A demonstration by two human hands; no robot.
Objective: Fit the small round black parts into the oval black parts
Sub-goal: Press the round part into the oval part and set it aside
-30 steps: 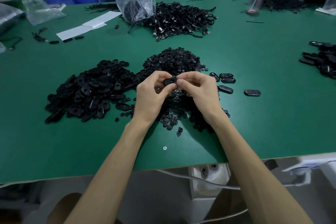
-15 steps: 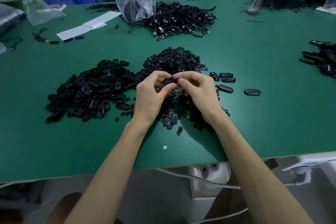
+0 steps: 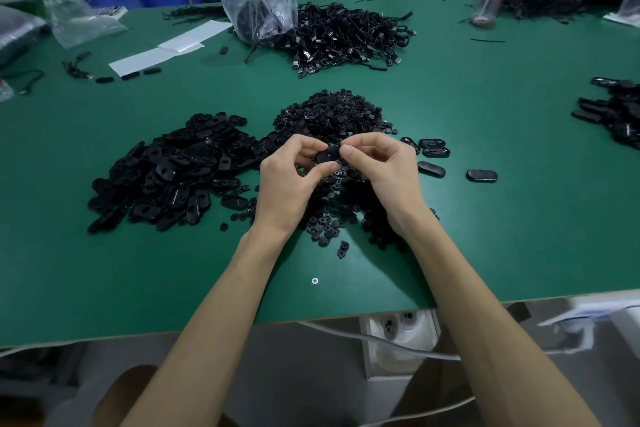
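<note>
An oval black part [image 3: 327,154] was held pinched between the left hand [image 3: 287,180] and the right hand [image 3: 381,170], above a green table [image 3: 485,236].

The part was clamped at one end by the curled left thumb and fingers, and at the other end by the right thumb and forefinger. Whether a small round part was already seated in it could not be told. Directly under and beyond the grip, the heap of small round black parts [image 3: 332,114] was spread. Left of the grip, the pile of oval black parts [image 3: 173,170] was heaped. Right of the grip, a few single ovals [image 3: 431,168] were laid flat and apart. Well beyond the grip, a tangle of black cables [image 3: 346,35] was piled beside a clear plastic bag [image 3: 256,0].
</note>
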